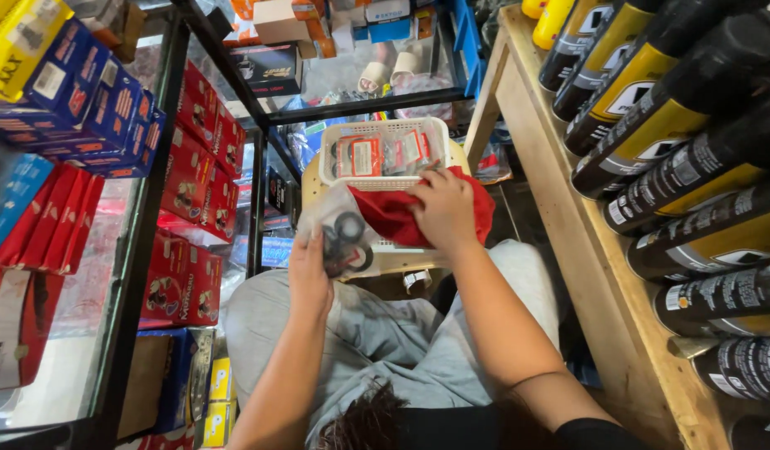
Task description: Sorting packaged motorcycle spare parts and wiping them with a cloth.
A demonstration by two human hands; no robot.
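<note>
You have red boxes (193, 179) along the glass shelving's left edge (stacked upright) and black spray cans (685, 167) on the wooden shelf's (568, 217) right side.

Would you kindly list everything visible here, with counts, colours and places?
Clear plastic bag: one, holding dark ring-shaped parts, centre, held by the left hand.
Red cloth: one, centre, under the right hand.
White basket: one, holding packets with red cards, above the cloth.
Red boxes: many, behind the glass of the left cabinet.
Blue boxes: several, stacked upper left.
Yellow box: one, top left corner.
Black and yellow spray cans: many, lying on the wooden shelf, right.
Grey trousers: one pair, lower centre.
Left hand: gripping the bag.
Right hand: pressing the cloth.
</note>
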